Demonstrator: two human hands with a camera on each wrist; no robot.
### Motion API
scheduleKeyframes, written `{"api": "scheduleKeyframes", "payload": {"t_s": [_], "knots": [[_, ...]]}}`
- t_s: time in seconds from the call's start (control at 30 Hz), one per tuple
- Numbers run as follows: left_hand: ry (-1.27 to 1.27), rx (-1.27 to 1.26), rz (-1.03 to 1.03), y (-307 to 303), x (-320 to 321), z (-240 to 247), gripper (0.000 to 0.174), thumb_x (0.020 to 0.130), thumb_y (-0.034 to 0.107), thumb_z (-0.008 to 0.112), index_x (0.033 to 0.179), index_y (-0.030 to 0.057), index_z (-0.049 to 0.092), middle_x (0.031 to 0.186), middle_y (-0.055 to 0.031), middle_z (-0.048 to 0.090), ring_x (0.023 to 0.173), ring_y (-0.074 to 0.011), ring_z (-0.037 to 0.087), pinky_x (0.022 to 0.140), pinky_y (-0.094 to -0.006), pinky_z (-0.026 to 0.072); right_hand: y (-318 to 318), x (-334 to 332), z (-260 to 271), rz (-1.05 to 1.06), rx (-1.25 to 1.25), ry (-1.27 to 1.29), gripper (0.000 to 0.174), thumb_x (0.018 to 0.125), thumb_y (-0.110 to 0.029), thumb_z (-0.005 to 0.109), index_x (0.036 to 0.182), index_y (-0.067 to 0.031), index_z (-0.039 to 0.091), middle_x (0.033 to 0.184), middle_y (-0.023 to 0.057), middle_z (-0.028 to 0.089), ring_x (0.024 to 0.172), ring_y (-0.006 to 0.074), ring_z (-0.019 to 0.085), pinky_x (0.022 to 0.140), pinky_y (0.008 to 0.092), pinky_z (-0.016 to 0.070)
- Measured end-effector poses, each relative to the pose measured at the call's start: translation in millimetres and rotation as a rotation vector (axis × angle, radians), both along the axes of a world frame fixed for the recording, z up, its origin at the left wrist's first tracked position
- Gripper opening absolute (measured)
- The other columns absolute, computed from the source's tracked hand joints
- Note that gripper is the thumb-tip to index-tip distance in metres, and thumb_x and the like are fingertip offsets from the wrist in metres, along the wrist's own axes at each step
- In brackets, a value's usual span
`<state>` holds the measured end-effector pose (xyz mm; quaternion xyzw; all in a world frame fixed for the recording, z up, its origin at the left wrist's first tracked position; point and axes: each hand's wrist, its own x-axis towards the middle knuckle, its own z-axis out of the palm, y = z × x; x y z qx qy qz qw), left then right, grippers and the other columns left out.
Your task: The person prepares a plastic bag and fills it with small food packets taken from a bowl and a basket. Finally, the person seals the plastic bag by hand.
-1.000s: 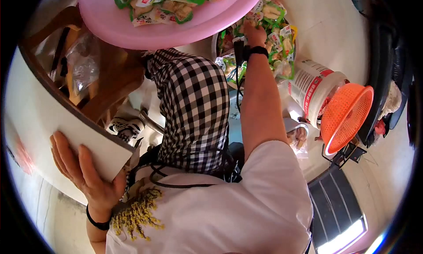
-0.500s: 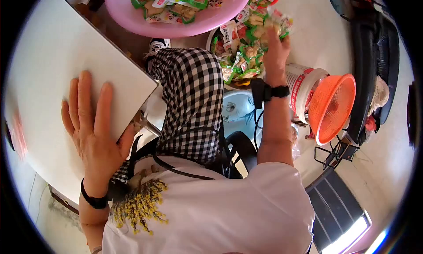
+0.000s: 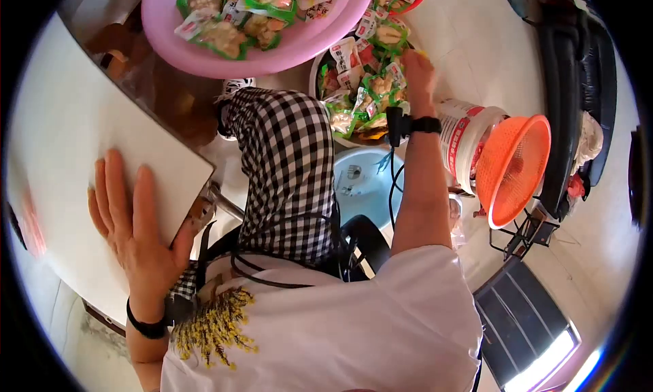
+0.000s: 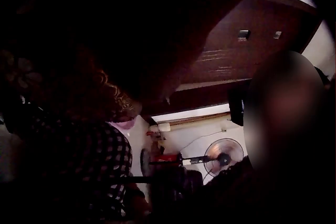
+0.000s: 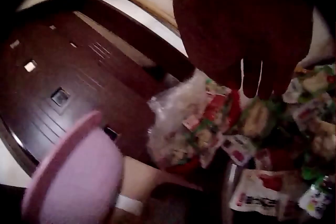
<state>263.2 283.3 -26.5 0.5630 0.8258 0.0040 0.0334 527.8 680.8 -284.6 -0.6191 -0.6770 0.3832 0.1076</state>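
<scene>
In the head view my left hand (image 3: 139,229) lies flat on the white tabletop (image 3: 88,120), fingers straight and thumb over its edge. My right hand (image 3: 420,82) is at the right side of a round container heaped with sealed food packets (image 3: 345,53). Its fingers point down toward packets (image 3: 330,174) in the right wrist view, with light showing between some of them. The fingertips are hidden, so I cannot tell whether they hold a packet. A pink basin (image 3: 204,64) with more packets stands left of the container. The left wrist view is mostly dark.
A light blue basin (image 3: 364,201) sits below the packet container. To the right are a white bucket (image 3: 452,130) and an orange mesh basket (image 3: 500,181) tilted on its side. A red container (image 3: 413,3) is behind. The left wrist view shows a fan (image 4: 224,159).
My right hand moved from among the packets to the container's right side; a blurred packet at its fingers half a second ago is no longer visible there. My left hand stayed on the tabletop.
</scene>
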Motion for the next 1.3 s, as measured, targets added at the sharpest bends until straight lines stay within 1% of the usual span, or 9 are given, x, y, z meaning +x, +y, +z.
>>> {"api": "scheduleKeyframes", "payload": {"t_s": [0.07, 0.17, 0.27, 0.47, 0.73, 0.97, 1.07, 1.2, 1.3], "knots": [[0.003, -0.01, -0.006, -1.0, -1.0, -0.3, 0.064, 0.078, 0.032, 0.062, 0.132, 0.0033, 0.044, 0.146, -0.0267, 0.031, 0.135, -0.0458, 0.028, 0.109, -0.056, 0.0198, -8.6, 36.0, -91.1, 0.694, 0.515, -0.6, 0.021, 0.082, -0.021, 0.055, 0.086, -0.0043, 0.067, 0.082, 0.0176, 0.064, 0.075, 0.0288, 0.064, 0.069, 0.0399, 0.0518], [-0.004, -0.043, -0.003, -2.4, -0.5, 0.6, 0.066, 0.077, 0.03, 0.061, 0.133, 0.003, 0.039, 0.146, -0.0297, 0.028, 0.133, -0.0496, 0.027, 0.108, -0.0586, 0.0202, -27.7, 14.8, -107.5, 0.462, 0.267, -0.359, 0.024, 0.079, -0.018, 0.063, 0.095, -0.0016, 0.06, 0.084, 0.0213, 0.059, 0.074, 0.0406, 0.059, 0.067, 0.0479, 0.0482], [-0.014, -0.08, -0.015, -6.4, 0.3, 2.2, 0.068, 0.081, 0.031, 0.058, 0.139, 0.0041, 0.032, 0.147, -0.031, 0.024, 0.133, -0.0512, 0.026, 0.107, -0.0605, 0.0204, -17.7, 5.5, -131.7, 0.4, 0.59, -0.208, 0.036, 0.075, -0.019, 0.069, 0.1, 0.0019, 0.055, 0.093, 0.0231, 0.055, 0.088, 0.0458, 0.055, 0.078, 0.0493, 0.047], [-0.005, -0.126, -0.029, -15.5, -0.5, 1.2, 0.072, 0.089, 0.035, 0.052, 0.147, 0.0078, 0.019, 0.149, -0.0317, 0.015, 0.135, -0.0515, 0.022, 0.107, -0.0616, 0.0199, 18.7, -0.3, -130.9, 0.132, 0.435, -0.283, 0.073, 0.062, -0.025, 0.08, 0.119, 0.0036, 0.044, 0.122, 0.0235, 0.046, 0.106, 0.0436, 0.05, 0.093, 0.0479, 0.0437], [-0.057, -0.127, -0.025, -15.0, 1.0, 4.8, 0.075, 0.092, 0.047, 0.045, 0.149, 0.0082, 0.015, 0.15, -0.0326, 0.01, 0.137, -0.0516, 0.016, 0.108, -0.0617, 0.0159, 27.4, -19.9, -129.4, 0.053, 0.29, -0.663, 0.091, 0.052, -0.043, 0.084, 0.126, -0.0111, 0.043, 0.128, 0.0134, 0.049, 0.123, 0.0383, 0.041, 0.099, 0.052, 0.0398], [-0.037, -0.126, 0.012, -13.5, 4.9, 4.6, 0.074, 0.092, 0.046, 0.046, 0.148, 0.0068, 0.017, 0.15, -0.0318, 0.011, 0.138, -0.0507, 0.015, 0.109, -0.061, 0.0152, 35.8, -0.3, -145.7, 0.132, 0.045, -0.677, 0.077, 0.054, -0.046, 0.085, 0.118, -0.0151, 0.055, 0.112, 0.016, 0.058, 0.116, 0.0402, 0.048, 0.093, 0.0492, 0.0454], [-0.066, -0.145, 0.013, -13.6, 3.5, 6.9, 0.073, 0.092, 0.044, 0.046, 0.147, 0.0064, 0.017, 0.15, -0.0316, 0.011, 0.137, -0.0509, 0.016, 0.109, -0.0612, 0.0151, 18.6, 10.7, -159.0, 0.41, 0.358, -0.754, 0.075, 0.063, -0.062, 0.072, 0.117, -0.0117, 0.056, 0.102, 0.0141, 0.065, 0.091, 0.0309, 0.064, 0.091, 0.0473, 0.0428], [0.007, -0.102, -0.038, -15.6, -0.1, -1.0, 0.07, 0.092, 0.042, 0.046, 0.147, 0.007, 0.019, 0.151, -0.0294, 0.013, 0.138, -0.049, 0.018, 0.109, -0.0593, 0.0167, -27.7, 5.6, -138.3, 0.466, 0.371, -0.593, 0.047, 0.071, -0.024, 0.072, 0.115, -0.0137, 0.058, 0.094, 0.0121, 0.063, 0.085, 0.0354, 0.062, 0.083, 0.0453, 0.0484], [0.002, -0.101, -0.034, -9.2, 1.3, 0.8, 0.069, 0.092, 0.04, 0.047, 0.146, 0.0057, 0.021, 0.151, -0.0289, 0.016, 0.138, -0.0479, 0.019, 0.11, -0.0578, 0.0182, -63.4, 15.7, -140.8, 0.359, 0.3, -0.263, 0.04, 0.074, -0.021, 0.069, 0.112, -0.0147, 0.06, 0.102, 0.0167, 0.059, 0.095, 0.0376, 0.058, 0.08, 0.046, 0.0485]]}}
